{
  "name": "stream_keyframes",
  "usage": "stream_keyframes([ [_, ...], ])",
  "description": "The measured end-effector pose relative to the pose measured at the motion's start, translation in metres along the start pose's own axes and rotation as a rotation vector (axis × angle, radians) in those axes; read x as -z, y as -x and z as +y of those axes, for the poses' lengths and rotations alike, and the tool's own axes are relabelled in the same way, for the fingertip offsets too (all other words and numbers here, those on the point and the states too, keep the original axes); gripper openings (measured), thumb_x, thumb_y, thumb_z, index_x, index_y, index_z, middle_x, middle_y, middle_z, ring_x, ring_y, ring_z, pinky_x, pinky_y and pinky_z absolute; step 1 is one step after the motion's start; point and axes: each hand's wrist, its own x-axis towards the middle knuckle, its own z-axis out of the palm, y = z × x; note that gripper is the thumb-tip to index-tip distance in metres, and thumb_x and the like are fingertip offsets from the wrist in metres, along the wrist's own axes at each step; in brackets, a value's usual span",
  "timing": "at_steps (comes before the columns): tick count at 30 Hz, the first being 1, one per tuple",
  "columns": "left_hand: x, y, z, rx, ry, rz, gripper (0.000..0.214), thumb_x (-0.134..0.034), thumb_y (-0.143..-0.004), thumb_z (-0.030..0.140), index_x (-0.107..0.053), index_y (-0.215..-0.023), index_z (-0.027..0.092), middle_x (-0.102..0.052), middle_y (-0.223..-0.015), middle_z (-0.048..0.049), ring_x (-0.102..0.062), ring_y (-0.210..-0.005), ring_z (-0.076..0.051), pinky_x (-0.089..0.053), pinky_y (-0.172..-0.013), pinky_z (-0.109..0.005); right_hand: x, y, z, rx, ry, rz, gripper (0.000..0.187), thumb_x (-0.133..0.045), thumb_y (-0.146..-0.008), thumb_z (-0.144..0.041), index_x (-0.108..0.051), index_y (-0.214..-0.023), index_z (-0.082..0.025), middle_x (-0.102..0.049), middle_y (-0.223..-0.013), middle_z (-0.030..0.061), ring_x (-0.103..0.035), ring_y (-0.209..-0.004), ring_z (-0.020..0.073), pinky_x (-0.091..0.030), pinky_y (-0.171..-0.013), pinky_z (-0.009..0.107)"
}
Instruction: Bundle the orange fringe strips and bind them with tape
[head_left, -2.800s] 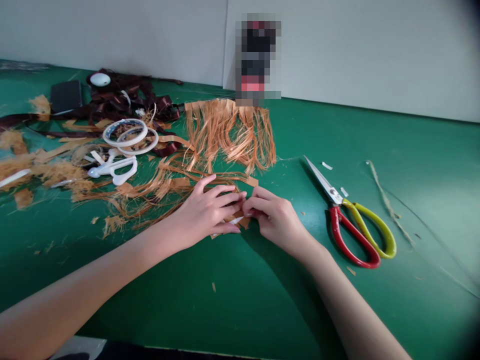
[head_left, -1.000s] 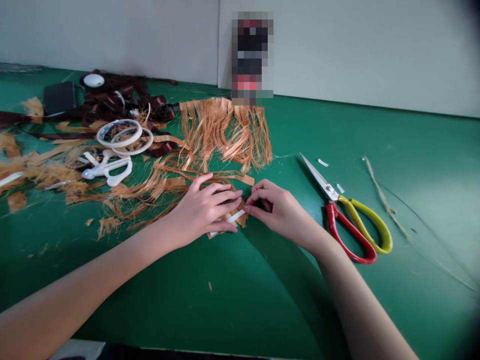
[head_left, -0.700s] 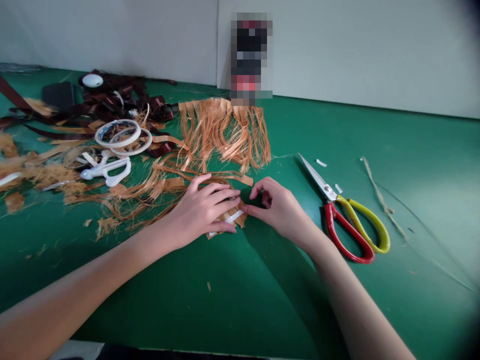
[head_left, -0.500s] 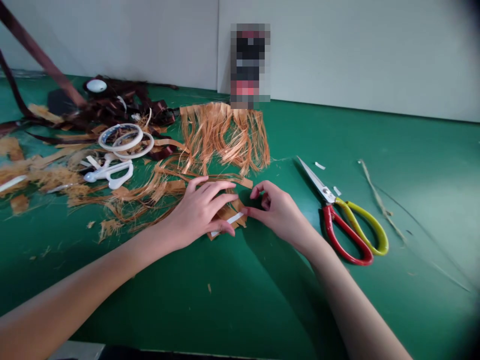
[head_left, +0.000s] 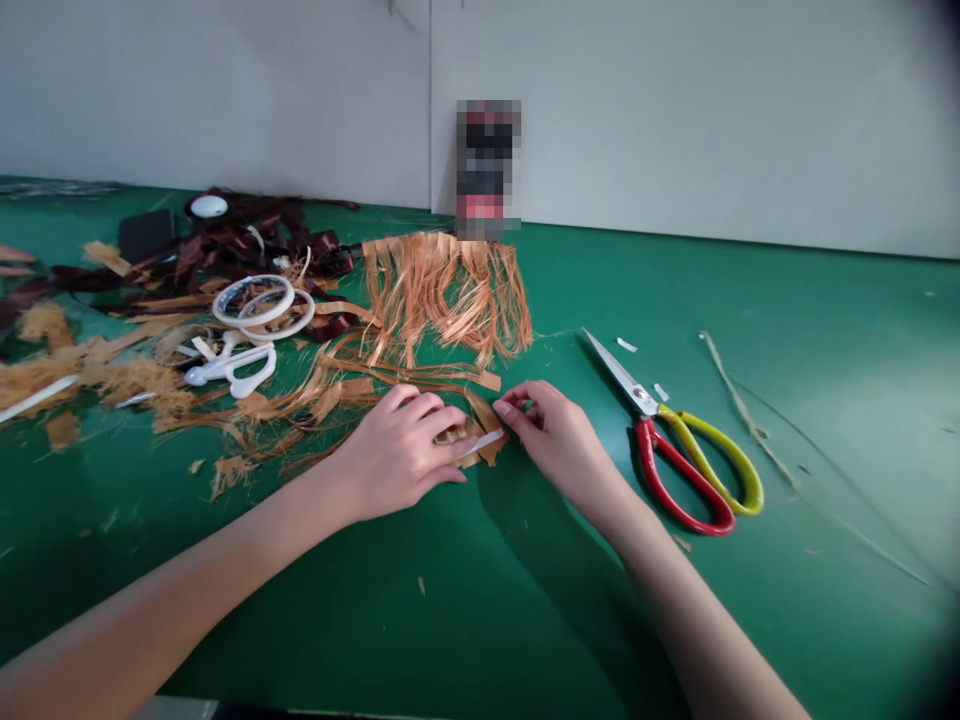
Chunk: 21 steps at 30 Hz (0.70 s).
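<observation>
My left hand (head_left: 409,450) lies over a short piece of tan ribbon (head_left: 482,402), its fingers curled down and pressing on it. A narrow white tape strip (head_left: 486,440) runs along the ribbon's near edge, partly hidden under the left fingers. At the ribbon's right end, my right hand (head_left: 559,435) pinches the edge between thumb and forefinger. Frayed tan strands (head_left: 330,400) spread out to the left of the hands. Beyond them lies a fringe of tan ribbon (head_left: 450,295), with its shredded ends towards me.
Scissors (head_left: 660,435) with red and yellow handles lie right of my hands, beside small white scraps (head_left: 626,345). At left are white tape rolls (head_left: 255,302), white plastic scissors (head_left: 236,368) and dark brown ribbon (head_left: 292,245). Another person's fingers (head_left: 15,262) seem to show at the left edge.
My left fingers have curled in from being spread, and the right pinch sits at the ribbon's corner. The dark ribbon raised at far left is gone from the upper view. The camera has shifted slightly.
</observation>
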Motion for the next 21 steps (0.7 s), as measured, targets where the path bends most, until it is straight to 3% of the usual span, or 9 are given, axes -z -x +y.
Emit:
stream_keyframes([
  [4,-0.003,0.002,-0.008,-0.018,0.005,-0.004,0.030,-0.054,-0.091,0.022,-0.059,-0.119,0.029,-0.065,-0.110,-0.0029,-0.055,-0.100,-0.021,-0.034,-0.086,-0.040,-0.007,0.005,0.000,0.046,0.073,0.028,0.011,-0.069,-0.074,-0.027,-0.062,-0.077,-0.019,-0.057,-0.082,0.0026,-0.051,-0.060,0.0122,-0.041,-0.056,0.028],
  [8,-0.002,0.002,-0.007,-0.008,0.048,-0.004,0.033,-0.048,-0.092,0.010,-0.060,-0.117,0.027,-0.065,-0.112,-0.0025,-0.056,-0.103,-0.019,-0.034,-0.087,-0.038,-0.009,0.008,-0.002,0.047,0.038,0.007,0.007,-0.065,-0.075,-0.021,-0.060,-0.070,-0.020,-0.057,-0.077,0.0015,-0.052,-0.061,0.0127,-0.041,-0.056,0.027],
  [12,0.003,-0.001,0.000,0.020,0.062,0.091,0.021,-0.053,-0.092,0.022,-0.062,-0.110,0.020,-0.068,-0.107,-0.0036,-0.058,-0.097,-0.019,-0.037,-0.085,-0.037,-0.006,0.007,-0.005,-0.099,-0.336,-0.044,0.017,-0.067,-0.075,-0.032,-0.055,-0.072,-0.020,-0.059,-0.067,-0.0011,-0.055,-0.060,0.0127,-0.044,-0.056,0.027],
  [15,0.007,-0.002,0.006,0.019,0.015,0.203,0.030,-0.057,-0.089,0.037,-0.063,-0.108,0.015,-0.069,-0.106,-0.0065,-0.060,-0.096,-0.021,-0.040,-0.083,-0.037,-0.005,0.007,-0.009,-0.225,-0.683,-0.137,0.031,-0.074,-0.067,-0.036,-0.052,-0.082,-0.019,-0.060,-0.066,-0.0031,-0.058,-0.060,0.0114,-0.046,-0.055,0.025],
  [18,0.010,-0.002,0.012,-0.048,-0.097,0.336,0.021,-0.061,-0.086,0.025,-0.064,-0.104,0.013,-0.071,-0.101,-0.0051,-0.063,-0.090,-0.019,-0.043,-0.079,-0.035,-0.004,0.009,-0.015,-0.303,-0.826,-0.213,0.045,-0.080,-0.062,-0.032,-0.051,-0.093,-0.017,-0.060,-0.064,-0.0052,-0.058,-0.056,0.0094,-0.046,-0.053,0.023],
  [21,0.015,-0.001,0.015,-0.094,-0.188,0.449,0.009,-0.063,-0.082,0.010,-0.066,-0.090,0.013,-0.074,-0.089,-0.0011,-0.066,-0.079,-0.015,-0.045,-0.074,-0.032,0.000,0.012,-0.023,-0.343,-0.883,-0.271,0.046,-0.079,-0.065,-0.028,-0.052,-0.100,-0.016,-0.062,-0.065,-0.0043,-0.061,-0.058,0.0097,-0.047,-0.054,0.022],
])
